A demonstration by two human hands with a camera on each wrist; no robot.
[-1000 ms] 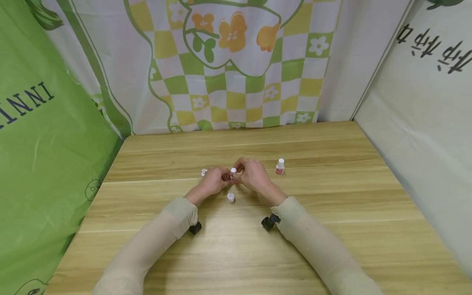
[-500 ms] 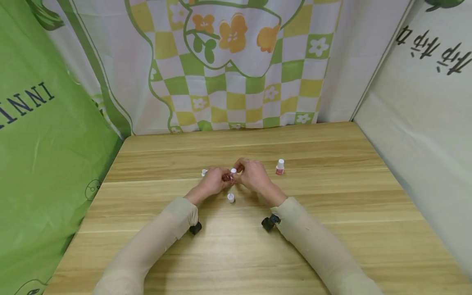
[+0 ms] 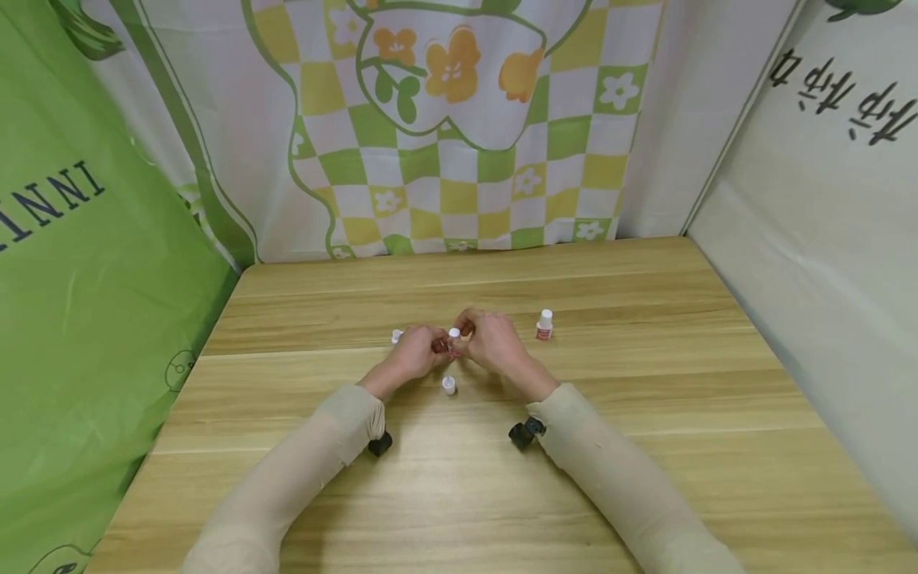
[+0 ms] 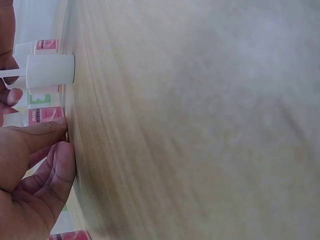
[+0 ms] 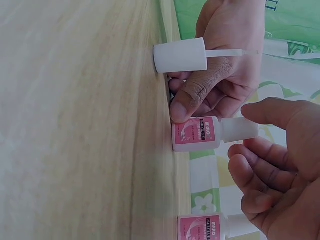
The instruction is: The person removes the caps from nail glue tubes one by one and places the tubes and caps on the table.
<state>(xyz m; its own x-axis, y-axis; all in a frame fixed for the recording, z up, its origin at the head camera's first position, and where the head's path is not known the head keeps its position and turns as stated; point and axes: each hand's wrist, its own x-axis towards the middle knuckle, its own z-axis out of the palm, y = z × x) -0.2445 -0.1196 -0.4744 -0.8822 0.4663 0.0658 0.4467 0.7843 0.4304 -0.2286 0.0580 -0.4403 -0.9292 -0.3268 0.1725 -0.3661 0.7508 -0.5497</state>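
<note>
A small pink-labelled nail glue bottle with a white cap stands upright on the table between both hands. My left hand grips its base, with the thumb against the label in the right wrist view. My right hand has its fingertips around the white cap, above and below it in the right wrist view. Nearer to me, a white brush cap stands upside down on the table, its thin brush pointing up. In the head view, the fingers hide much of the held bottle.
Another capped nail glue bottle stands to the right of my right hand. Just beyond the left hand, a white bottle top shows, its lower part hidden. The wooden table meets a checked curtain at the back.
</note>
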